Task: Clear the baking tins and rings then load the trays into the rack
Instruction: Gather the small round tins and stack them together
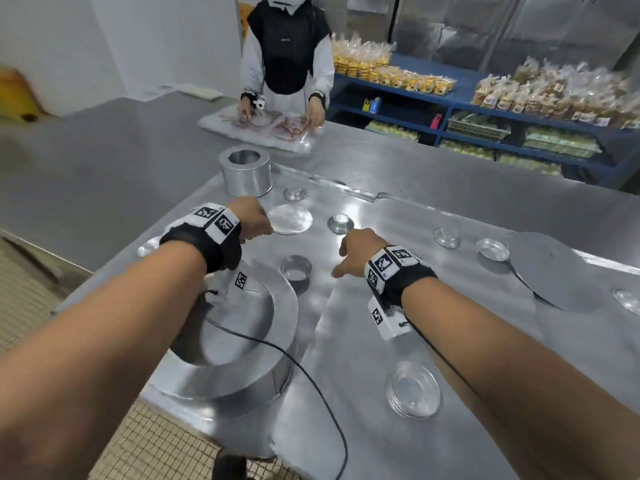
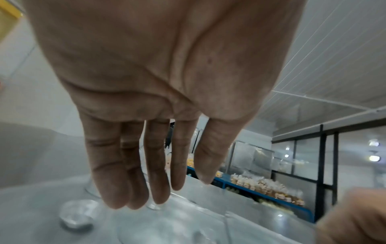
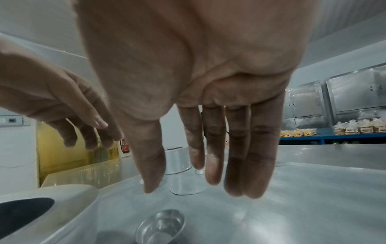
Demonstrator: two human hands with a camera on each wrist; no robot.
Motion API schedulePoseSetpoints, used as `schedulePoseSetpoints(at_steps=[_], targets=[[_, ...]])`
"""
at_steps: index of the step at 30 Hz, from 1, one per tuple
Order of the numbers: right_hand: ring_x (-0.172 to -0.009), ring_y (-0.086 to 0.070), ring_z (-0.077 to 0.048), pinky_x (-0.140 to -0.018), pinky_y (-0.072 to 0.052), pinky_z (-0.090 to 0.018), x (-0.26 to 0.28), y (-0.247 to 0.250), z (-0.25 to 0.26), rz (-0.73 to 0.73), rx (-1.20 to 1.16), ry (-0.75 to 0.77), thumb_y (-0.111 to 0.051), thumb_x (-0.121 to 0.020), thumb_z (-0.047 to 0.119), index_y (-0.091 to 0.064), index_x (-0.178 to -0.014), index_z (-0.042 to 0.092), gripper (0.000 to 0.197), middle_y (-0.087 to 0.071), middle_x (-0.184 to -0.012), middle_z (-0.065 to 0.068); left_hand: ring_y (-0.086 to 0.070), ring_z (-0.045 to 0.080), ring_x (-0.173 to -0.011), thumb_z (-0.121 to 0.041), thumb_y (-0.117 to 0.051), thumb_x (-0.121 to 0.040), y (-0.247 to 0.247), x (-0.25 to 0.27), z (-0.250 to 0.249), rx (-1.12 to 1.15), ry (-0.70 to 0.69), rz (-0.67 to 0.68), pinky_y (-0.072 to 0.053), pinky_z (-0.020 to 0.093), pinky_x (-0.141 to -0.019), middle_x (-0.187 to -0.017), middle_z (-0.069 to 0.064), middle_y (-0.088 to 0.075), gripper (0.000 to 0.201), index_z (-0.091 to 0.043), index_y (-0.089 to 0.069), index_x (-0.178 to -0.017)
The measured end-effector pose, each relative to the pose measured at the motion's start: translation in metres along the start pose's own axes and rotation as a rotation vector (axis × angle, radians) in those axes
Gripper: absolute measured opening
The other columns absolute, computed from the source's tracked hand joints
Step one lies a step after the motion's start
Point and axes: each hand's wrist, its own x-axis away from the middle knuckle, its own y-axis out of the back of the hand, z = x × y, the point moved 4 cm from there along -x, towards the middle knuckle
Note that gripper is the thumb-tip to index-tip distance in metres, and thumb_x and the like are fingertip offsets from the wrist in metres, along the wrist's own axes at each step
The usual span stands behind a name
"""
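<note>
Two shiny metal trays (image 1: 363, 341) lie side by side on the steel table. On them stand a wide baking ring (image 1: 239, 372) at the near left, a tall ring (image 1: 245, 171) at the far left, a small ring (image 1: 296, 268), a flat disc (image 1: 290, 219), a large disc (image 1: 550, 271) and several small tins such as one (image 1: 340, 223). My left hand (image 1: 263, 230) hovers by the flat disc, fingers straight and empty (image 2: 156, 194). My right hand (image 1: 339, 261) hangs open and empty above the small ring (image 3: 184, 184).
A stack of small tins (image 1: 414, 389) sits near the front between my arms. Another person (image 1: 287, 57) handles plastic bags (image 1: 263, 128) at the table's far side. Blue shelves (image 1: 485, 109) with bagged baked goods stand at the back right. Tiled floor (image 1: 31, 299) lies left.
</note>
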Motion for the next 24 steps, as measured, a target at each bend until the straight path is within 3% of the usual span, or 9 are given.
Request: schedulePoseSetpoints(at_steps=[2,5,7,9,11,16,19,22,24], targets=[[-0.121,-0.057,-0.028,-0.092,-0.052,-0.034,-0.024,-0.008,0.023,0.021,-0.02,0.028,-0.086,-0.068,0.039,-0.061,-0.128,0.012,0.07,-0.055,-0.136,-0.013,-0.061,0.028,-0.081,-0.016,-0.068,-0.09,0.028,-0.021,0.028,-0.092,0.008,-0.029,-0.055,0.033,-0.073,-0.089,0.012,-0.067,0.023,-0.001,-0.071,-0.107],[-0.114,-0.06,-0.024,-0.092,-0.052,-0.034,-0.058,-0.027,0.047,0.054,-0.062,0.019,-0.091,-0.06,0.035,-0.057,-0.132,0.016,0.081,-0.059,-0.129,-0.005,-0.06,0.03,-0.098,-0.018,-0.068,-0.091,0.055,-0.05,0.071,-0.21,0.007,-0.028,-0.047,0.031,-0.083,-0.107,0.011,-0.063,0.019,-0.013,-0.066,-0.11],[-0.116,-0.06,-0.023,-0.095,-0.052,-0.034,-0.077,-0.042,0.061,0.081,-0.051,0.006,-0.093,-0.056,0.035,-0.053,-0.136,0.02,0.091,-0.058,-0.134,-0.003,-0.062,0.031,-0.107,-0.018,-0.07,-0.088,0.061,-0.076,0.111,-0.285,0.055,0.008,-0.046,0.032,-0.086,-0.116,0.012,-0.067,0.03,-0.009,-0.068,-0.117],[-0.121,-0.058,-0.022,-0.096,-0.05,-0.033,-0.093,-0.056,0.07,0.117,-0.025,-0.007,-0.094,-0.055,0.032,-0.049,-0.141,0.022,0.097,-0.055,-0.138,-0.002,-0.064,0.03,-0.1,-0.025,-0.074,-0.081,0.06,-0.103,0.153,-0.317,0.123,0.039,-0.05,0.034,-0.088,-0.118,0.011,-0.07,0.037,-0.008,-0.07,-0.114],[-0.125,-0.054,-0.021,-0.097,-0.049,-0.031,-0.106,-0.068,0.073,0.156,-0.008,-0.027,-0.092,-0.058,0.027,-0.046,-0.143,0.021,0.097,-0.052,-0.141,-0.002,-0.062,0.029,-0.098,-0.03,-0.075,-0.077,0.057,-0.126,0.191,-0.347,0.169,0.054,-0.051,0.036,-0.092,-0.122,0.013,-0.068,0.047,-0.009,-0.068,-0.118],[-0.132,-0.047,-0.019,-0.106,-0.041,-0.029,-0.123,-0.093,0.069,0.212,0.01,-0.069,-0.086,-0.067,0.025,-0.047,-0.143,0.027,0.086,-0.05,-0.143,0.001,-0.057,0.034,-0.122,-0.039,-0.075,-0.083,0.033,-0.144,0.245,-0.404,0.221,0.132,-0.047,0.037,-0.095,-0.134,0.014,-0.058,0.061,-0.011,-0.054,-0.133],[-0.125,-0.052,-0.022,-0.105,-0.044,-0.031,-0.126,-0.098,0.068,0.189,0.021,-0.07,-0.084,-0.065,0.032,-0.05,-0.139,0.032,0.082,-0.055,-0.132,0.0,-0.051,0.039,-0.126,-0.045,-0.077,-0.08,0.02,-0.153,0.268,-0.407,0.249,0.155,-0.045,0.041,-0.099,-0.134,0.017,-0.053,0.058,-0.018,-0.055,-0.127],[-0.118,-0.054,-0.025,-0.102,-0.046,-0.034,-0.127,-0.098,0.067,0.172,0.013,-0.07,-0.083,-0.065,0.033,-0.052,-0.139,0.033,0.08,-0.052,-0.121,-0.003,-0.053,0.037,-0.121,-0.051,-0.074,-0.079,0.018,-0.156,0.276,-0.386,0.272,0.183,-0.048,0.038,-0.097,-0.123,0.013,-0.062,0.029,-0.028,-0.064,-0.094],[-0.115,-0.055,-0.027,-0.102,-0.046,-0.033,-0.127,-0.097,0.066,0.171,0.016,-0.071,-0.085,-0.064,0.033,-0.053,-0.139,0.033,0.081,-0.05,-0.118,-0.005,-0.056,0.036,-0.116,-0.061,-0.074,-0.066,0.017,-0.159,0.279,-0.367,0.283,0.199,-0.05,0.035,-0.091,-0.117,0.012,-0.065,0.038,-0.028,-0.063,-0.082]])
